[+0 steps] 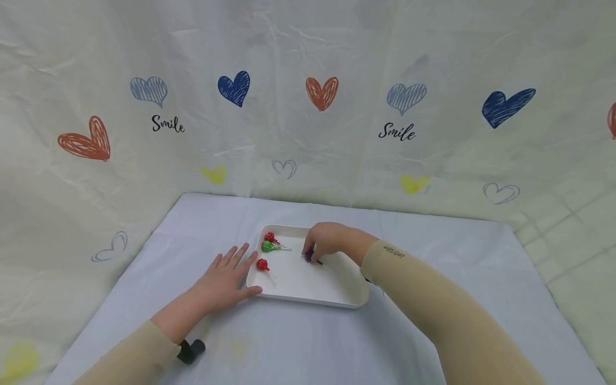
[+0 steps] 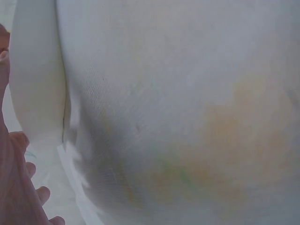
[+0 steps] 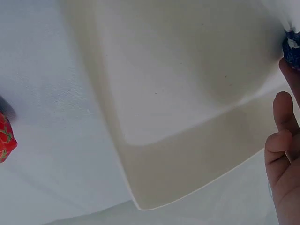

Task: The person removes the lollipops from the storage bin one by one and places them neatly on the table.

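A shallow white tray (image 1: 298,280) lies on the table, with a few wrapped lollipops at its left side. A green lollipop (image 1: 268,246) lies against a red lollipop (image 1: 269,236) near the back corner, and another red lollipop (image 1: 262,264) lies closer to the front. My right hand (image 1: 329,238) reaches into the tray and pinches a dark blue lollipop (image 3: 292,50) by its wrapped head, low over the tray floor. Fingers spread, my left hand (image 1: 223,283) rests at the tray's left edge, thumb at the front left corner.
In the right wrist view, a red wrapped candy (image 3: 5,138) lies on the cloth outside the tray; my right sleeve (image 1: 433,299) hides it from above. A white cloth (image 1: 423,240) covers the table, and a heart-printed curtain (image 1: 356,149) hangs behind it.
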`<state>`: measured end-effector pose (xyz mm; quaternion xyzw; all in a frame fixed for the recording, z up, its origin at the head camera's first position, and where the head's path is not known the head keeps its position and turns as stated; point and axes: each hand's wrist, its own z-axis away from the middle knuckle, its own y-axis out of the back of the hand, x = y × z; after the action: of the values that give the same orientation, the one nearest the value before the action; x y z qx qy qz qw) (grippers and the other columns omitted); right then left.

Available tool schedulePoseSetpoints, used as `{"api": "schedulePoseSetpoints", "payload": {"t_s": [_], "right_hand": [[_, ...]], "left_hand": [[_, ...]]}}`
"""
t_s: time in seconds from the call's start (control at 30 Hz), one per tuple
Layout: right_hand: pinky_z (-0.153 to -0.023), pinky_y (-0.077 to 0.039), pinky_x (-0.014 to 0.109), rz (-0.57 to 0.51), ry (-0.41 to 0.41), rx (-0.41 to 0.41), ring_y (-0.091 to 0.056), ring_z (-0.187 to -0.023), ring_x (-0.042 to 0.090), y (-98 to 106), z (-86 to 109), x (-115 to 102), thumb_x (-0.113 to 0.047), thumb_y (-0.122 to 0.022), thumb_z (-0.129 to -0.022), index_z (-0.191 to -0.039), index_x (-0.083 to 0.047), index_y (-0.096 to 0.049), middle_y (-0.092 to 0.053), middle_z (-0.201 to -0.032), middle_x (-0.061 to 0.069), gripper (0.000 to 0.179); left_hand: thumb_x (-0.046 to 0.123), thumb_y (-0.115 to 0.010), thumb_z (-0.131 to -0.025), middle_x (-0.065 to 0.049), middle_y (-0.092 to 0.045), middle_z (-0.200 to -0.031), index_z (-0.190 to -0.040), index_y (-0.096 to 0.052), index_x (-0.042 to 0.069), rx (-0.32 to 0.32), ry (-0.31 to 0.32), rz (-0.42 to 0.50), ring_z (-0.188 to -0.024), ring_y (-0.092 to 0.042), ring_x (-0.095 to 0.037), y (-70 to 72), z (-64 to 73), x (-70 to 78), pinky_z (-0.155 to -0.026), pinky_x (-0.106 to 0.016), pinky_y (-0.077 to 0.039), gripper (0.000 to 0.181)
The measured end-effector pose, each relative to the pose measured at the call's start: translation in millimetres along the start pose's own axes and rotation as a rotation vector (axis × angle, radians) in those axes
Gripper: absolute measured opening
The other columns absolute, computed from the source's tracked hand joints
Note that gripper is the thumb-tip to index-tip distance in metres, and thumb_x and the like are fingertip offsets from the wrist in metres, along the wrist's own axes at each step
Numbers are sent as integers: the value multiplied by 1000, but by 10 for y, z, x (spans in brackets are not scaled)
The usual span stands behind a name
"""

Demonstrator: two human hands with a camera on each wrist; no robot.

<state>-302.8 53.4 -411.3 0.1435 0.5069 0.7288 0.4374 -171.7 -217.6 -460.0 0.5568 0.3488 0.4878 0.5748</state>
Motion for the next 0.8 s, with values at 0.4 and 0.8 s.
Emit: {"api": "schedulePoseSetpoints", "payload": {"t_s": [0.4,0.8], "right_hand": [[-93,-48,29,-24,37,36,-59,-96,3,-18,23,94,-24,-80,-85,-105,-29,-79,-70,-99,-18,20],[-95,-48,30,-62,58,102,-60,-101,5,88,155,155,-29,-80,-85,-109,-29,-78,-71,-99,-19,24]], "left_hand": [[70,-60,-84,-11,-12,-166,-159,-23,20,6,0,13,-150,-10,-40,-9,-9,-1,-116,-64,-13,97],[69,-61,-84,-12,-12,-166,-159,-25,20,11,14,24,-150,-10,-40,-8,-4,21,-116,-65,-12,96]]}}
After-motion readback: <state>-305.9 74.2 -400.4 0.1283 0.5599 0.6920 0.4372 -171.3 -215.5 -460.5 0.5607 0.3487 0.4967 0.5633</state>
